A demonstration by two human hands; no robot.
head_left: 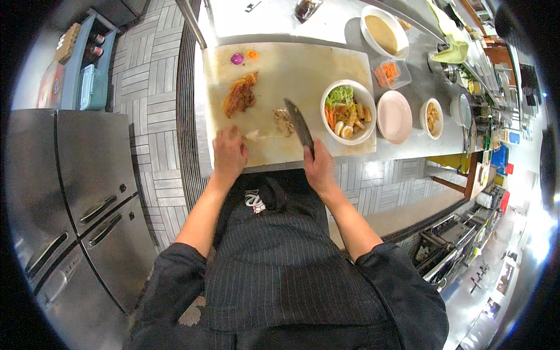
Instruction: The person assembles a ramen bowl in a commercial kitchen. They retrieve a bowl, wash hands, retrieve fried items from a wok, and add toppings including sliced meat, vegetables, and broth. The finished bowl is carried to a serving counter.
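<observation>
Gripping a dark broad-bladed knife (300, 125), the right hand (318, 166) risks nicking the flat-spread left hand (228, 153) at nine o'clock on the pale board (280, 76).

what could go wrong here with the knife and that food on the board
1. The knife in the right hand lies close to the left hand resting on the cutting board, so a slip might nick fingers.
2. The salad bowl sits right beside the blade; a sideways stroke may knock it.
3. The small cut pieces near the blade could scatter off the board.
</observation>
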